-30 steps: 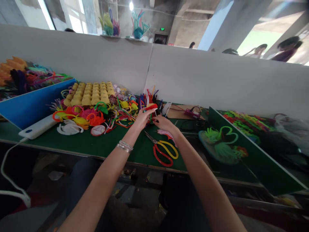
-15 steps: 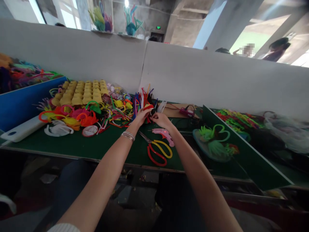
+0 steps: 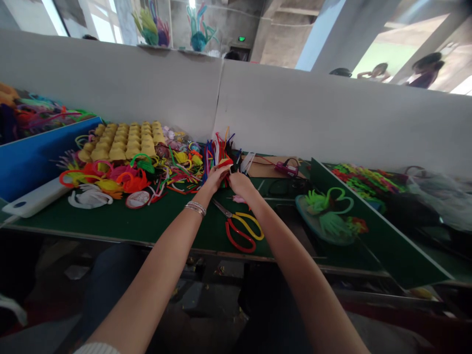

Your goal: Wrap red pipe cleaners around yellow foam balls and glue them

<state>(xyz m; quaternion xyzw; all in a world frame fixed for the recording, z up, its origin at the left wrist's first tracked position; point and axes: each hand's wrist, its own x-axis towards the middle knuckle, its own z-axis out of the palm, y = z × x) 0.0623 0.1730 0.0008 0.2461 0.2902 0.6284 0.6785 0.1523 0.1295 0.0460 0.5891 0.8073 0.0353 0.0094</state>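
Above the far half of the green table, my left hand [image 3: 216,178] is closed around a small craft piece [image 3: 225,162] with red, yellow and black parts. Its exact kind is too small to make out. My right hand [image 3: 240,184] meets it from the right, fingers drawn together at the piece's dark side; whatever they pinch is hidden. Behind both hands stands a bunch of colourful pipe cleaners [image 3: 215,147]. Scissors [image 3: 239,223] with one red and one yellow handle lie nearer me. A pink glue gun [image 3: 239,198] is mostly covered by my right forearm.
Left are a yellow egg tray [image 3: 123,142], fuzzy coloured craft pieces [image 3: 110,179] and a blue divider [image 3: 47,145]. Right are a tray with green fuzzy pieces [image 3: 332,221], a maroon device with a cord [image 3: 286,168] and a green divider [image 3: 383,236]. A white partition [image 3: 295,108] runs behind.
My right hand has moved slightly left and closer to my left hand, its forearm now covering most of the glue gun. My left hand stays nearly still with the craft piece.
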